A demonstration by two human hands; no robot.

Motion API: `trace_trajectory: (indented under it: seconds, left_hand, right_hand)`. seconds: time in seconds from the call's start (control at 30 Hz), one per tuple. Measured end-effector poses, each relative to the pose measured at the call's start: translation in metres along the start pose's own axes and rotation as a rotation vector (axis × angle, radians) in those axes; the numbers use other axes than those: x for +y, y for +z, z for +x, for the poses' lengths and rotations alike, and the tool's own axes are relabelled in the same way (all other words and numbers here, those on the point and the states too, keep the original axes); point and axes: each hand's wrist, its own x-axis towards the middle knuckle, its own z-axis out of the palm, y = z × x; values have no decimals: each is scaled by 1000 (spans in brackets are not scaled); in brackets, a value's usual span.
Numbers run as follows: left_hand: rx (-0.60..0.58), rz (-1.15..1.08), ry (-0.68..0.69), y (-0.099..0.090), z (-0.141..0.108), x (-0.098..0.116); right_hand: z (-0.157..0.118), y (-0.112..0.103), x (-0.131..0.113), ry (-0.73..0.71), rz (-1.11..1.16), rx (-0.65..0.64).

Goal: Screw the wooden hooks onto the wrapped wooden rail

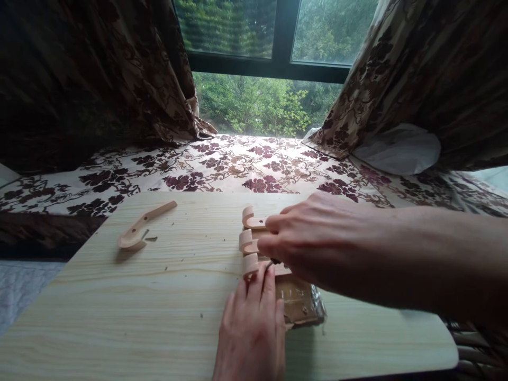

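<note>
Three curved wooden hooks lie side by side on a brown taped block [299, 304]: a far hook [249, 217], a middle hook [246, 241] and a near hook [250, 265]. My left hand [254, 323] rests on the near hook, its fingertips pressed beside a small dark piece that I cannot make out. From the right my right hand [305, 238] reaches over the hooks, with its fingers curled in; what they hold is hidden. Another wooden hook [138, 225] with two holes lies at the left, and two screws [148, 237] are beside its curved end.
The pale wooden table [159, 317] bears small dark specks. Behind it is a ledge with a flowered cloth [257, 164], below a window between patterned curtains [151, 69]. A white translucent item [400, 151] sits at the right of the ledge.
</note>
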Motion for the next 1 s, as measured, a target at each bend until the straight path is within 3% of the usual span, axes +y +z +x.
trace_trajectory:
  seconds: [0.17, 0.43, 0.5, 0.7, 0.87, 1.0]
  left_hand:
    - [17, -32, -10, 2, -1, 1]
    - [-95, -107, -35, 2, -2, -1]
    - [-94, -145, -64, 3, -1, 1]
    - [6, -250, -219, 13, -1, 9]
    - [-33, -145, -79, 6, -3, 1]
    - [-62, -117, -41, 1, -2, -1]
  right_hand:
    - [7, 0, 2, -133, -70, 50]
    - [9, 3, -7, 51, -72, 61]
    - [6, 3, -7, 7, -65, 65]
    - [8, 19, -8, -201, -5, 250]
    - [8, 13, -3, -43, 19, 129]
    - [2, 11, -1, 2, 4, 162]
